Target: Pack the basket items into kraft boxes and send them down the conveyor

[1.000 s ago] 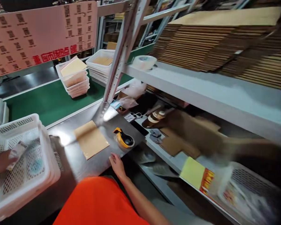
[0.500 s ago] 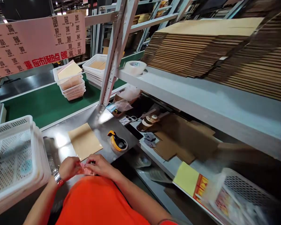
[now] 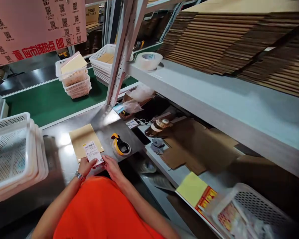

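Observation:
Between my hands is a white printed shipping label (image 3: 91,150), its far part over a tan padded envelope (image 3: 78,137) lying on the metal table. My left hand (image 3: 86,166) pinches the label's near left edge, thumb on top. At its near right corner, the fingers of my right hand (image 3: 111,165) are closed on the label too. An orange and black tape dispenser (image 3: 121,145) sits on the table to the right of the envelope.
Stacked white baskets (image 3: 12,159) stand at the left, and more baskets (image 3: 76,79) rest on the green conveyor (image 3: 40,104). A shelf (image 3: 204,89) on the right carries flattened cardboard boxes (image 3: 214,43) and a tape roll (image 3: 149,60). Below it stands a bottle (image 3: 157,127).
Earlier both hands were together near my body, with something pinkish between the fingers. Now the label is held out flat, farther forward, over the envelope's near part. The view has shifted slightly.

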A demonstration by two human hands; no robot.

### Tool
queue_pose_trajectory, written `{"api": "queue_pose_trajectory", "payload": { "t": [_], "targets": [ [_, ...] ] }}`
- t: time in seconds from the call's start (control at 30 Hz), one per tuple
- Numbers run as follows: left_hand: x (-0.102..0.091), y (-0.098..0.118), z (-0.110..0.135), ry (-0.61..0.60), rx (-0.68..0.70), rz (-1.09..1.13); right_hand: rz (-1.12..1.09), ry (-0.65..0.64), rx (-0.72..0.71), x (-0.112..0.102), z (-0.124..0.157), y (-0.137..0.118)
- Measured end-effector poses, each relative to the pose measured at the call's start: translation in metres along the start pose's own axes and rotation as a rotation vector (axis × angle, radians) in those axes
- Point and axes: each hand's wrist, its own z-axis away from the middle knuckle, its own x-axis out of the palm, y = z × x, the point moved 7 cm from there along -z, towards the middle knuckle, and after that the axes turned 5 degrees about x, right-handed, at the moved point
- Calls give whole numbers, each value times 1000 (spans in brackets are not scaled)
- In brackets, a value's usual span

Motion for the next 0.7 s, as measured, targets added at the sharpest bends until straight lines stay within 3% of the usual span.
{"api": "queue_pose_trajectory", "payload": {
  "t": [0.23, 0.7],
  "targets": [
    [1, 2, 2, 66, 46, -11, -83, 17, 48, -25, 18, 3],
    [9, 0, 10, 50, 11, 13, -18, 1, 39, -24, 21, 0]
  ]
}}
